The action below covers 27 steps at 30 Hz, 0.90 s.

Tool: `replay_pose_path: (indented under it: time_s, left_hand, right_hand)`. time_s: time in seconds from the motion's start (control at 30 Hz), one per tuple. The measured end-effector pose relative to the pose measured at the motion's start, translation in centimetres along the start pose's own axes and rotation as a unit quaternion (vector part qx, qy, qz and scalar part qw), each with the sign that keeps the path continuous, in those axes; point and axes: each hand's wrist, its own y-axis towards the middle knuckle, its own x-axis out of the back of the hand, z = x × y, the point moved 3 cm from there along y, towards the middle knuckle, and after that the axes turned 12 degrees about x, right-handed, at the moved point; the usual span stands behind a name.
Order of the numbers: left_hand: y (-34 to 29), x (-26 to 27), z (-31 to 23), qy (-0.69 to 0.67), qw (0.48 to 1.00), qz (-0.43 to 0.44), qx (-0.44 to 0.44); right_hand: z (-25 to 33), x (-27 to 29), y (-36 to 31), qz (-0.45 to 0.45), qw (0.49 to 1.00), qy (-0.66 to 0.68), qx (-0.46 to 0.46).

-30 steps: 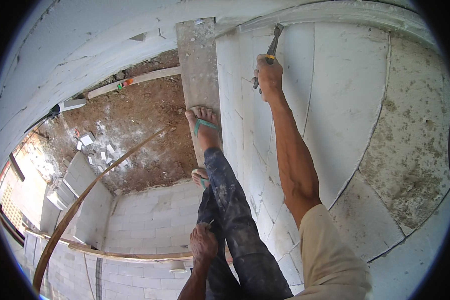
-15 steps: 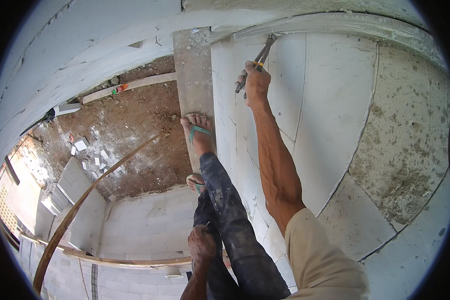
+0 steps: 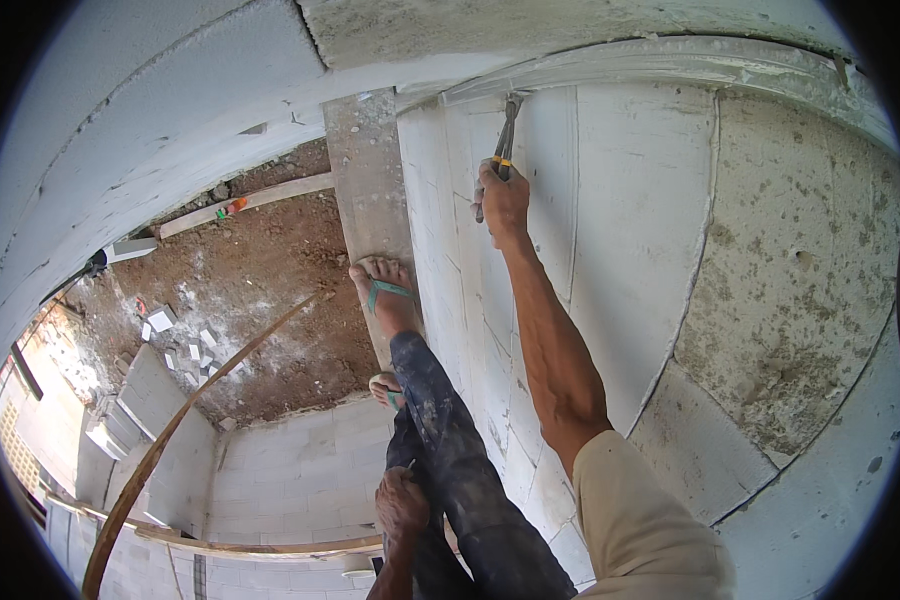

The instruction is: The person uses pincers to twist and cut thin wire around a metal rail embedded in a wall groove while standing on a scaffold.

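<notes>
My right hand [image 3: 504, 205] is closed around the handles of dark pincers [image 3: 506, 135] with yellow bands. The jaws touch or nearly touch the white block wall [image 3: 630, 200], just under the pale strip [image 3: 660, 62] that runs along it. Whether the jaws grip anything is too small to see. Low in the view my left hand [image 3: 402, 505] is closed in front of my dark trouser leg. A short thin piece sticks out at its fingers, but its kind cannot be made out.
My sandalled feet stand on a narrow plank [image 3: 368, 170] above a dirt floor [image 3: 270, 270] scattered with white block pieces [image 3: 162, 318]. A long wooden strip [image 3: 160, 440] slants up at the left. Farther down runs a timber rail [image 3: 260, 548]. Block walls rise on both sides.
The pincers' handles, spread apart before, have come closer together in my right hand, and the tool stands more upright. The whole view has shifted slightly. My left hand stays by my leg.
</notes>
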Motion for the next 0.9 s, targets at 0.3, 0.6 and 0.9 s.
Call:
replay_pose_path:
  time_s: [0.3,0.6,0.9]
  left_hand:
    - [0.0,0.0,0.0,0.016,0.999,0.024,0.024]
    - [0.0,-0.2,-0.6,0.015,1.0,0.018,0.0]
    - [0.0,-0.3,-0.2,0.037,0.998,0.037,0.034]
  right_hand:
    - [0.7,-3.6,-0.6,0.016,0.991,0.135,0.018]
    - [3.7,-5.0,-1.0,-0.009,0.971,0.238,-0.019]
    - [1.8,-5.7,-4.0,0.024,0.945,0.297,-0.135]
